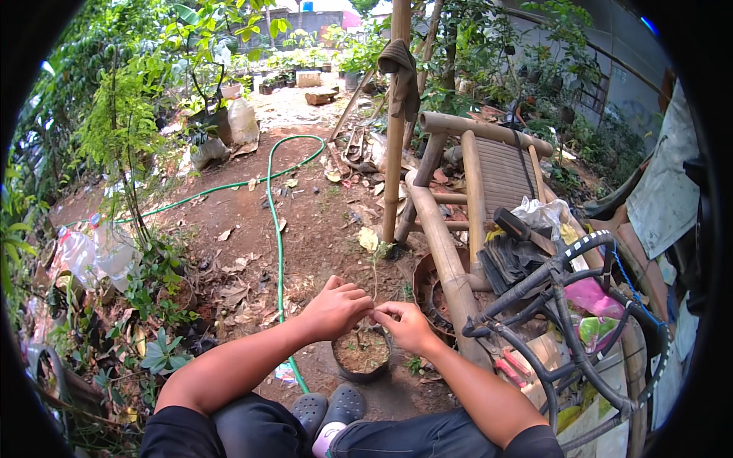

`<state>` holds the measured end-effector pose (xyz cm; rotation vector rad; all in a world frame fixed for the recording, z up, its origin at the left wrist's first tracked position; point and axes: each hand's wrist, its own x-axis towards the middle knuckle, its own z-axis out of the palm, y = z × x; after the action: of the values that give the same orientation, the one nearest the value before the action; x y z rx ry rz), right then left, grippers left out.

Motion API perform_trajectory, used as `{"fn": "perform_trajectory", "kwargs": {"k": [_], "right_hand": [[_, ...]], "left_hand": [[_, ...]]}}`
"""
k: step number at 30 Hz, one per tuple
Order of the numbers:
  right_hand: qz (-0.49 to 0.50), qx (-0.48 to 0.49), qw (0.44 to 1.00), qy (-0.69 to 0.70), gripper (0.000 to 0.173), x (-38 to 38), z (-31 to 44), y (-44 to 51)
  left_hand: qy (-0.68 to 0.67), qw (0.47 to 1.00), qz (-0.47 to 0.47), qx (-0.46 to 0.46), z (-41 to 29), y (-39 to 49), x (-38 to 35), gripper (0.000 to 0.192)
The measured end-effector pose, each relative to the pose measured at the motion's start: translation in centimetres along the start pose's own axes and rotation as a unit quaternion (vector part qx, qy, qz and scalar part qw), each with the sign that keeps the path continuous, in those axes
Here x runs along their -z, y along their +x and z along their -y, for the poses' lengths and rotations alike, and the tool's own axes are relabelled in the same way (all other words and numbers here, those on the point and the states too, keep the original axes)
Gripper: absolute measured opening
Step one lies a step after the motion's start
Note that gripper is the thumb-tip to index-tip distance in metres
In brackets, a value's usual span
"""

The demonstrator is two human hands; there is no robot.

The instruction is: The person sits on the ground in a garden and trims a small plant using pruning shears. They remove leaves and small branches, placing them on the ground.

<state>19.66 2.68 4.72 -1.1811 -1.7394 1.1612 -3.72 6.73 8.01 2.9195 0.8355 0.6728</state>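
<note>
In front of my knees a dark plant pot (361,376) stands on the ground, filled with brown soil and dry bits. A thin pale plant stem (375,279) rises above my hands and ends in a small leafy tip. My left hand (339,306) curls around the stem with its knuckles up. From the other side, my right hand (408,327) pinches at the same spot with thumb and forefinger. The fingertips of both hands meet there, just above the pot. They hide that part of the stem and anything small between them.
A green hose (280,252) loops over the dirt. At right are a bamboo bench (449,269), a black metal frame (572,338) and a dark-handled blade (518,229). Plastic bottles (106,252) stand at left. A cap (398,57) hangs on a bamboo post (395,172).
</note>
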Motion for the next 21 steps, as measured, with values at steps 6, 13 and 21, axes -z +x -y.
{"fn": "perform_trajectory", "kwargs": {"k": [6, 13, 21], "right_hand": [[-0.016, -0.013, 0.999, 0.049, 0.02, -0.2, -0.7, 0.3], [-0.016, -0.015, 0.998, 0.058, 0.017, -0.2, -1.6, 0.5], [-0.031, 0.022, 0.998, -0.047, 0.011, -0.5, -0.6, -0.1]], "left_hand": [[0.039, 0.998, -0.019, -0.039, -0.3, 0.2, 0.5, 0.013], [0.14, 0.979, -0.057, -0.137, -0.4, 0.3, 1.6, 0.021], [0.135, 0.974, 0.01, -0.181, -0.6, 0.9, 1.8, 0.029]]}}
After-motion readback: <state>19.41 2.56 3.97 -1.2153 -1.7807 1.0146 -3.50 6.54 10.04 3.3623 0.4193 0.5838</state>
